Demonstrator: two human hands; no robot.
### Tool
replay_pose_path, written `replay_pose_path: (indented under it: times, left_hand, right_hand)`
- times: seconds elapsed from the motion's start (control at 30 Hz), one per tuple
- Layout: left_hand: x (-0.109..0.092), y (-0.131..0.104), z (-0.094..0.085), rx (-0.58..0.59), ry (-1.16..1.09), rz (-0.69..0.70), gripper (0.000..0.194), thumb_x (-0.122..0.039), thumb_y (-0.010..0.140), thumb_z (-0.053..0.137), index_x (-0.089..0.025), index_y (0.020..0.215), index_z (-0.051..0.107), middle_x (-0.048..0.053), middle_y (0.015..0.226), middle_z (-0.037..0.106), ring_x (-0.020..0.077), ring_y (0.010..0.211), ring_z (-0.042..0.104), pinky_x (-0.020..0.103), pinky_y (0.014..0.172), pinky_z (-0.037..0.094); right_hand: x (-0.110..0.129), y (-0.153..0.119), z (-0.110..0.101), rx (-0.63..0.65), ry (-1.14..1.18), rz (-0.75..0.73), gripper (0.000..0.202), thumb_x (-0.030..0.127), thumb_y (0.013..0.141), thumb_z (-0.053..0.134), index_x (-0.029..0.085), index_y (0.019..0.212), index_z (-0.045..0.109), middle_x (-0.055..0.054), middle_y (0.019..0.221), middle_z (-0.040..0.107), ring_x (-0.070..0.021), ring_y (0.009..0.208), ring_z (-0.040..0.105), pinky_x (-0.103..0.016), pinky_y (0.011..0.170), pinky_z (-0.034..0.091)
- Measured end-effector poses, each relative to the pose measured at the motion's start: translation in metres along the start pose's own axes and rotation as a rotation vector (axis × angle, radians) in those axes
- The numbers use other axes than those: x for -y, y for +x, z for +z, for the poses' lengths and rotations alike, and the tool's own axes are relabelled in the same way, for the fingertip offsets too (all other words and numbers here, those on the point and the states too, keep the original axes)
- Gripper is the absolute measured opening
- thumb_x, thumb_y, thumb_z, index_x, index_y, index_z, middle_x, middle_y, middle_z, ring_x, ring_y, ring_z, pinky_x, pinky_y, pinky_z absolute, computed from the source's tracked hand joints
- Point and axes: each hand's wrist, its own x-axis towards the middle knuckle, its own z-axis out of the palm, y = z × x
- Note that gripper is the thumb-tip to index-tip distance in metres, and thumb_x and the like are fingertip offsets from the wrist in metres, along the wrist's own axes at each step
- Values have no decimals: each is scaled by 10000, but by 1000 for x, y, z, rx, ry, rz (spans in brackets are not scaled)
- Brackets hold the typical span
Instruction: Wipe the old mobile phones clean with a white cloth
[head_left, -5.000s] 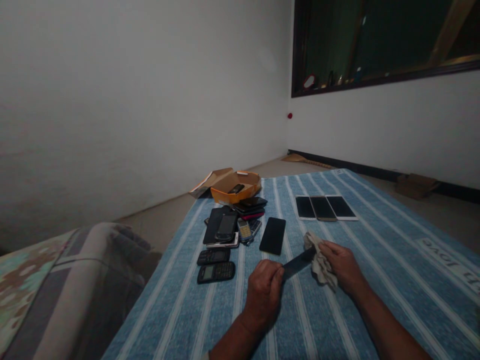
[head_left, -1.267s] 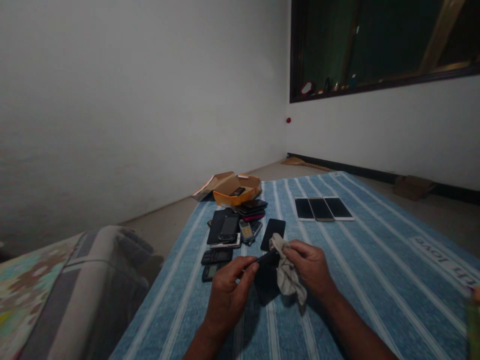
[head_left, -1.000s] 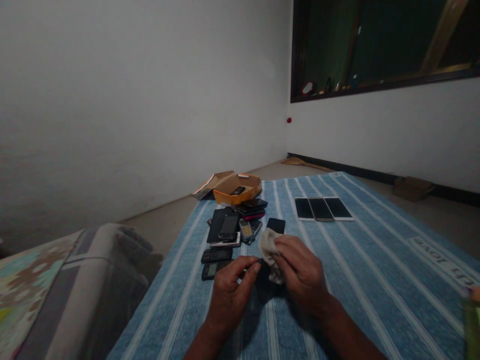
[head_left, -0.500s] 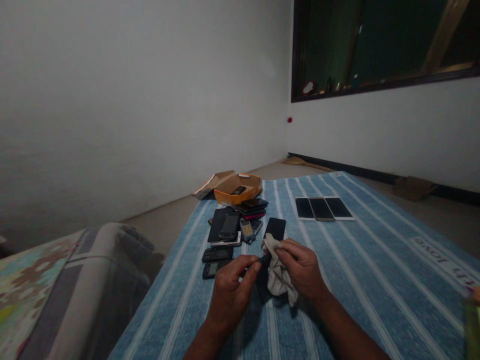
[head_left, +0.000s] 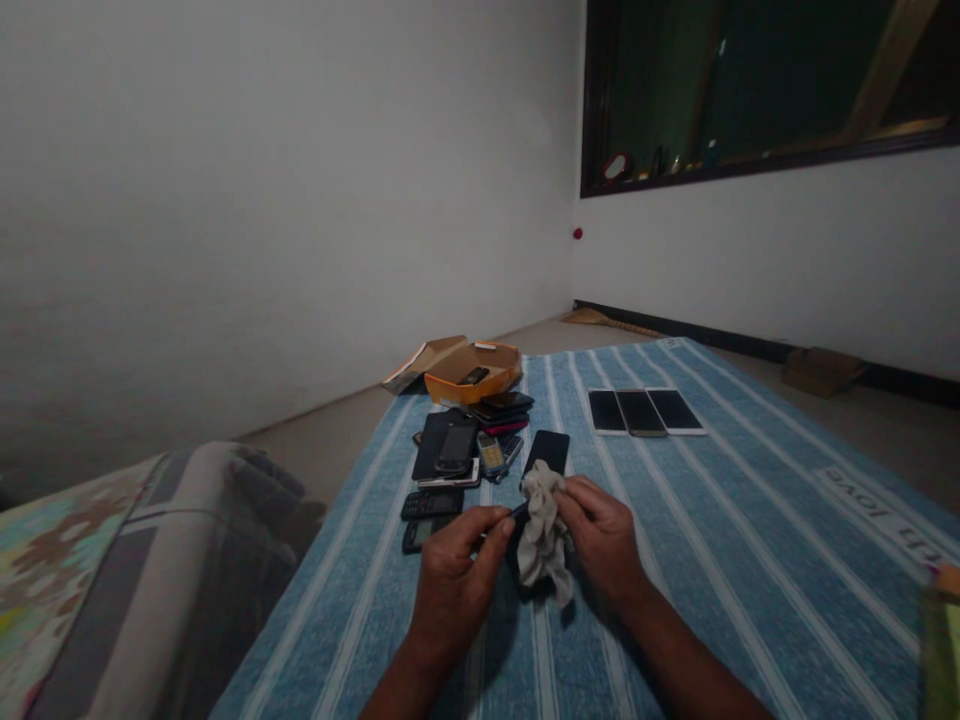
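Between thumb and finger, my left hand (head_left: 463, 572) pinches the end of a small dark piece (head_left: 519, 514). A crumpled pale cloth (head_left: 544, 530) is gripped in my right hand (head_left: 604, 526) and covers the other end of that piece. Just beyond the cloth, a black phone (head_left: 551, 449) lies flat on the striped blue sheet (head_left: 660, 560). Another dark flat object lies partly hidden beneath the cloth and hands. Two keypad phones (head_left: 433, 503) rest to the left of my left hand.
Several phones (head_left: 456, 444) are piled at the left, before an open orange box (head_left: 465, 388) with a phone inside. Three phones (head_left: 642, 412) lie side by side at the right. A draped bed (head_left: 187, 560) stands at the lower left.
The cloth has shifted slightly left along the dark piece and now covers more of it. Both hands keep their grips. The camera view has moved slightly.
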Motion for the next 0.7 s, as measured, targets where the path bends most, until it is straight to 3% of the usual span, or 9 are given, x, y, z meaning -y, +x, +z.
replay_pose_path:
  times: [0.13, 0.23, 0.4, 0.57, 0.7]
  left_hand:
    - [-7, -1, 2, -10, 54, 67, 230, -244, 889, 528, -193, 715, 670, -16, 622, 671, 130, 559, 646, 208, 562, 504]
    - [-9, 0, 2, -6, 60, 87, 231, -240, 891, 527, -193, 714, 667, -17, 628, 675, 128, 554, 644, 207, 564, 503]
    - [-8, -1, 1, -8, 27, 80, 174, -249, 893, 555, -190, 834, 709, 2, 700, 720, 142, 600, 680, 209, 572, 521]
    - [-5, -2, 3, -22, 14, 88, 163, -234, 900, 561, -197, 837, 706, 2, 733, 731, 139, 639, 698, 202, 599, 528]
    - [-3, -3, 4, -13, 33, 94, 172, -239, 909, 552, -198, 846, 707, 5, 725, 725, 141, 626, 691, 210, 590, 528]
  right_hand:
    - [14, 2, 7, 55, -138, -236, 195, 221, 940, 516, 211, 899, 707, -54, 867, 645, -168, 819, 609, -277, 745, 501]
    - [13, 3, 8, 58, -161, -272, 227, 213, 948, 499, 203, 835, 696, -48, 817, 623, -160, 766, 600, -266, 698, 501]
    - [2, 5, 5, 42, -28, -78, 204, 254, 914, 546, 187, 799, 700, -15, 741, 618, -143, 700, 591, -244, 647, 464]
    - [-6, 4, 3, 5, 197, 194, 217, 360, 862, 612, 185, 848, 739, 1, 715, 645, -142, 660, 577, -232, 597, 449]
    - [-6, 4, 2, -29, 328, 329, 298, 459, 803, 672, 173, 834, 748, 3, 658, 643, -153, 628, 578, -236, 562, 446]
